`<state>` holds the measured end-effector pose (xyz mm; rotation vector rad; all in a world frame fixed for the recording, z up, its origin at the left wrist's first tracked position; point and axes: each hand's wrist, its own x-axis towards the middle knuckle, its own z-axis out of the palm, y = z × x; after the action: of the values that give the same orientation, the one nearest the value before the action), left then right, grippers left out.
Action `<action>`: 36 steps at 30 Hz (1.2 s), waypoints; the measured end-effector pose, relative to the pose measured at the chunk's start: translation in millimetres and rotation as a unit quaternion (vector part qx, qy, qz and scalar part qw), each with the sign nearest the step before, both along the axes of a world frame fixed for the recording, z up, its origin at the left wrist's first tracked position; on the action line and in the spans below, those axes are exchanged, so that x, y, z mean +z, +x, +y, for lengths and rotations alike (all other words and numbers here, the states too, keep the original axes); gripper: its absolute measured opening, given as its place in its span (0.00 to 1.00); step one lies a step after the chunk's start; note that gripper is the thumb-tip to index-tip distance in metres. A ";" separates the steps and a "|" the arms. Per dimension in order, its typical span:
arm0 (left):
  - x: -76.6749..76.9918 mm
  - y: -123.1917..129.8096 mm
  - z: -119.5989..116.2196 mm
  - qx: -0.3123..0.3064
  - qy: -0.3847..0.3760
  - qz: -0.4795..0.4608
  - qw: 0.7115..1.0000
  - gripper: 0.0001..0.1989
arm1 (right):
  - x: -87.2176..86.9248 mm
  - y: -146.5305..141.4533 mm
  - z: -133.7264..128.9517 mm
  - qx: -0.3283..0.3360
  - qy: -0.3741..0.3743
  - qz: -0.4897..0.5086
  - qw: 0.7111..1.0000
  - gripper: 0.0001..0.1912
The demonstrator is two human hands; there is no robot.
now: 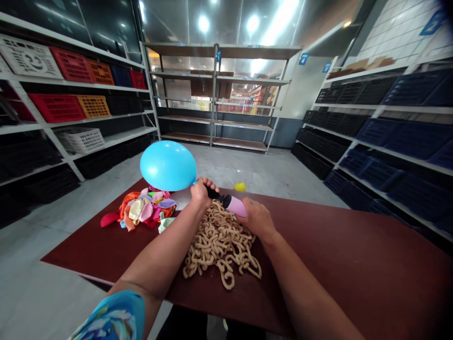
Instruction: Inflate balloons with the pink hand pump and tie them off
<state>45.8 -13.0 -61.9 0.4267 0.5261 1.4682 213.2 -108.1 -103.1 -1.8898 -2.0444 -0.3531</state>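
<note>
A blown-up blue balloon sticks out to the left from my left hand. The fingers of that hand are closed around the balloon's neck and the black nozzle end of a hand pump. My right hand is wrapped round the pump's pink barrel. Below both hands lies a heap of tan, rope-like coils on the table. To the left is a pile of limp balloons in many colours. A pale green limp balloon lies beside my left forearm.
The dark red table spreads wide to the right. A yellow balloon shows just past its far edge. Crates fill the left shelves, and dark crates line the right ones. A metal rack stands at the back.
</note>
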 end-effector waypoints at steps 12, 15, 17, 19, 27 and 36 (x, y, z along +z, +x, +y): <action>-4.9 3.5 -1.7 -0.003 -0.017 -0.018 1.000 0.08 | -0.8 4.0 -1.8 -0.015 -0.011 -0.022 1.000 0.18; -7.6 13.8 -8.6 -0.012 -0.015 -0.019 1.000 0.09 | -0.7 -1.2 -2.6 0.004 -0.007 -0.001 1.000 0.22; -8.5 18.0 -13.0 -0.015 -0.014 -0.018 1.000 0.08 | 1.9 -6.4 -4.5 0.028 0.006 0.019 0.999 0.29; -9.2 21.5 -17.5 -0.024 -0.018 -0.012 0.999 0.08 | 6.1 -13.1 -7.6 0.066 0.018 0.033 0.997 0.35; -7.0 28.2 -24.0 -0.053 -0.039 0.004 0.998 0.09 | 18.6 -24.6 -16.5 0.072 0.007 0.000 0.997 0.18; -10.5 -4.3 7.0 0.057 -0.040 0.084 0.994 0.07 | 24.1 25.2 -11.4 -0.172 -0.104 0.053 0.978 0.21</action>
<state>41.5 -6.0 -72.4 0.4651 0.7511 1.5219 238.4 -119.5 -79.0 -2.3405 -1.7408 -0.1181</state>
